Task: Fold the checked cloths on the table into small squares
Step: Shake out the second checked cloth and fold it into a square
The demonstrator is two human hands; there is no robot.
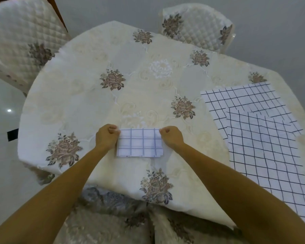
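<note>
While my left hand (106,137) and my right hand (171,137) each pinch a far corner of the folded checked cloth (139,146), it lies flat on the table (74,95), close to the edge nearest me and a little left of the middle. Both hands are closed, thumb against curled fingers, with the cloth's corners caught between them.

I judge this cloth thin, light and limp. It has no stiffness of its own, so it will sag wherever I leave it unsupported, and the stacked layers could slide over one another if I lift from one side only. Its near edge looks slightly uneven at the right corner.

The corners seem the right place to hold, since a pinch there catches every layer and lets me carry an edge over squarely. The embroidered tablecloth (148,95) underneath looks soft too and may ruck up if I drag across it.

Two more checked cloths lie spread open by the table's right edge, the nearer cloth (262,148) overlapping the farther cloth (236,97). Each of these larger sheets I would take by two adjacent corners.
</note>
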